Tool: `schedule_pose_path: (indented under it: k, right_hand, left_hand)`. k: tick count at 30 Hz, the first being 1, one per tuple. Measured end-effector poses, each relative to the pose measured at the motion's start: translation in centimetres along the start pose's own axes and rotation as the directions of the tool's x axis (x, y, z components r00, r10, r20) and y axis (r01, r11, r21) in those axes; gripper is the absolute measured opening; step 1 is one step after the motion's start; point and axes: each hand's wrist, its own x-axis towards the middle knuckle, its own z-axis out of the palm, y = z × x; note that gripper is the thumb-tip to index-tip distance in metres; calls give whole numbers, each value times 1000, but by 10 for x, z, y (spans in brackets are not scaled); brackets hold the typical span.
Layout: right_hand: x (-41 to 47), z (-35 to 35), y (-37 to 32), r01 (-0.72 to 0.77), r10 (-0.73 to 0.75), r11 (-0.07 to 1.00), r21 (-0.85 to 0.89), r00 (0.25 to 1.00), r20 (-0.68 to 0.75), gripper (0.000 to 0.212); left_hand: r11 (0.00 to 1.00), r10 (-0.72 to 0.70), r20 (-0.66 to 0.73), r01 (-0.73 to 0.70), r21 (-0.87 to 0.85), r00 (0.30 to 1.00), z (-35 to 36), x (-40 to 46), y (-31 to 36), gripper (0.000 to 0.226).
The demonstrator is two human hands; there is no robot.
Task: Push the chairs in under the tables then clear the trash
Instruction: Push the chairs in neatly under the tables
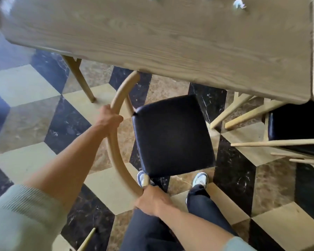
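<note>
Floor: checkered tiles [34,82] are lying under a wooden table [152,33].
Chair: its black seat [174,134] is sitting just outside the table edge, ahead of both hands.
Hands: left hand [110,116] and right hand [152,200] are both wrapping around the curved backrest [114,149]; left is nearer the table.

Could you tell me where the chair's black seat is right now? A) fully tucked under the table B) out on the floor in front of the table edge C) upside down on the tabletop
B: the black seat lies fully exposed short of the table edge, while both hands grip the chair's curved back rail.
</note>
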Motion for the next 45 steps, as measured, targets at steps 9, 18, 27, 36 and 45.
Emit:
schedule_pose_path:
  k: [9,18,27,36,45]
  right_hand:
    - [17,-180,57,176,-151,794,-582,984,92,31]
    - [36,-355,162,257,-279,507,-823,952,126,37]
    - [32,-432,226,280,-283,414,-866,944,170,26]
    - [13,-443,258,258,-203,460,-850,962,183,27]
    - [-7,-418,243,-11,22,564,-826,1000,2,64]
  left_hand:
    - [904,-361,-254,269,-333,897,25,-26,4,23]
    - [766,-537,-241,347,-541,808,153,-56,81,35]
    - [653,-641,-206,384,-653,739,233,-87,125,24]
    - [707,-602,-145,439,-554,785,261,-108,138,45]
    - [856,-368,106,382,-348,924,229,-128,124,50]
